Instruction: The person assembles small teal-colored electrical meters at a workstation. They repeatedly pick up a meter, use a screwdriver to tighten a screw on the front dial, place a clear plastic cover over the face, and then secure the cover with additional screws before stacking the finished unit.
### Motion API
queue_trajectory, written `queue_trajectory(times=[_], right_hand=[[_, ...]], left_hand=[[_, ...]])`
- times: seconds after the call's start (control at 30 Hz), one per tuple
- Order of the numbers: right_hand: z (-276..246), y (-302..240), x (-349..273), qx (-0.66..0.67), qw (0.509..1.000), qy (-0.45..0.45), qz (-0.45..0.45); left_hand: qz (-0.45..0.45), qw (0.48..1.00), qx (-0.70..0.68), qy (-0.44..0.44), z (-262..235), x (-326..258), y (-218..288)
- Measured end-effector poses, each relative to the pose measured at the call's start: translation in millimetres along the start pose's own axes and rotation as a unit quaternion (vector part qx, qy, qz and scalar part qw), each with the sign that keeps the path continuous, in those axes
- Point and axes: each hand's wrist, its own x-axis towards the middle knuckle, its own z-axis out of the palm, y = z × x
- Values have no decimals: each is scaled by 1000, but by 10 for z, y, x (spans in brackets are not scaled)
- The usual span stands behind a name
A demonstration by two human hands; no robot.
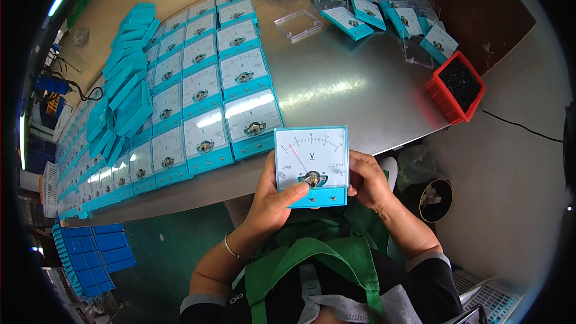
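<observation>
Seen from the head camera, both hands hold one square analogue panel meter point(312, 165) up above the near edge of the metal counter point(360, 90), in front of the person's chest. The meter has a white dial with a curved scale, a thin reddish needle leaning toward the left end, and a turquoise lower strip with small screws. The left hand point(273, 201) grips it from the lower left, fingers clenched around the edge, its thumb point(294, 193) lying across the front just beside the small round adjuster at the dial's base. The right hand point(367, 183) clasps the right edge, fingers curled behind the case and the thumb on the rim. A thin bracelet circles the left wrist, and a green apron strap point(300, 264) runs over dark clothing below.

On the counter to the left, rows of like meters point(204, 90) lie face up side by side, reaching away toward the far left. Beside them stands a leaning row of turquoise cases point(123, 78) on edge. Toward the far right lies a loose heap of more meters and clear plastic covers point(384, 6), with one clear cover point(298, 25) lying apart from it. A red bin point(456, 87) of small dark parts sits at the counter's right edge. Blue stacked pieces point(93, 258) lie low at the left, below the counter.
</observation>
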Motion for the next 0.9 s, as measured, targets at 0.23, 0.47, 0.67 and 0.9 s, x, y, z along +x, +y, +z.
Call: queue_trajectory(times=[0.23,0.47,0.67,0.9], right_hand=[[34,60,-55,-153,988,7,-8],[95,-54,-174,-231,973,2,-28],[46,-77,-143,-178,984,-18,-5],[38,-235,-99,-195,949,126,-214]], left_hand=[[-6,1000,1,-2,-46,13,-36],[-18,1000,12,9,-81,35,-41],[-11,1000,-14,3,-89,7,-37],[-43,999,-12,-4,-117,36,-22]])
